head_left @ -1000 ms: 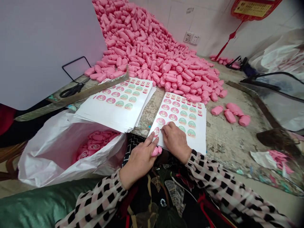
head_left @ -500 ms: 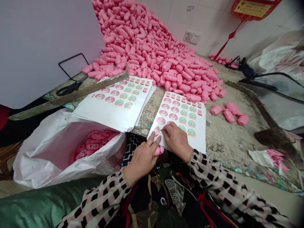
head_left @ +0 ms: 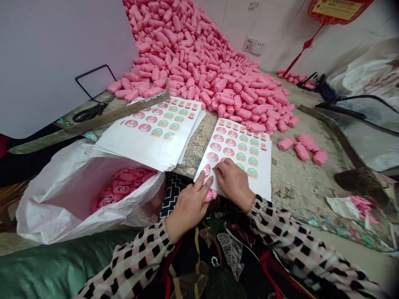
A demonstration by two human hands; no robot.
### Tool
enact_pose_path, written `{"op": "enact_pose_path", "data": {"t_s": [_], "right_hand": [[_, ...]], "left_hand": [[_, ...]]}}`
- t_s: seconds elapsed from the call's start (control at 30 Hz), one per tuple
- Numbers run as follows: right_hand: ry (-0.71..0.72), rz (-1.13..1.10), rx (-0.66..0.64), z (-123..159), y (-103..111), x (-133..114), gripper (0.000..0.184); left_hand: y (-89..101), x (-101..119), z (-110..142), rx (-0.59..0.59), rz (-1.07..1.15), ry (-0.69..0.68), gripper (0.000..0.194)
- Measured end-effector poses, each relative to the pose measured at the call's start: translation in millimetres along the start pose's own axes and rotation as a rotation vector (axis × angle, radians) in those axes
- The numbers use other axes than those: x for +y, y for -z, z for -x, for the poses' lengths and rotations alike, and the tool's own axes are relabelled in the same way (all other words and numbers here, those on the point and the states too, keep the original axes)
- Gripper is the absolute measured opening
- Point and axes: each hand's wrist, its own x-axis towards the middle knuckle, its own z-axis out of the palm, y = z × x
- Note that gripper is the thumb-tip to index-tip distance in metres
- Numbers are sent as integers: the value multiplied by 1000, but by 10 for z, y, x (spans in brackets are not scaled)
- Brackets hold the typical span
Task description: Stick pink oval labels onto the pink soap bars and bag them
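Observation:
My left hand (head_left: 191, 205) lies at the near left corner of a sticker sheet (head_left: 263, 182), its fingers closed around a small pink bottle-shaped piece (head_left: 211, 195) mostly hidden under them. Its fingertips rest by an oval pink sticker (head_left: 206, 170) near the sheet's edge. Just right of that sticker, my right hand (head_left: 235, 182) is pinched low over the sheet. Whatever its thumb and finger hold is too small to make out. Rows of pink and green round stickers show on the sheet beyond the right hand.
A large heap of pink bottle-shaped pieces (head_left: 199, 62) fills the back of the table. Another stack of sticker sheets (head_left: 134, 145) lies left, under a long flat strip (head_left: 102, 121) near black scissors (head_left: 90, 112). A white bag (head_left: 62, 187) holds labelled pink pieces. Loose pieces (head_left: 307, 142) lie right.
Both hands keep nearly the same pose at the sheet's near edge. The whole view has shifted slightly; nothing has visibly been taken up or let go.

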Motion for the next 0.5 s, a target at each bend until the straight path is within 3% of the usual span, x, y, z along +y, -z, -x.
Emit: {"op": "enact_pose_path", "data": {"t_s": [0.5], "right_hand": [[45,33,-25,-6,7,6,25]], "left_hand": [[-41,-8,-7,16,-84,-11,55]]}}
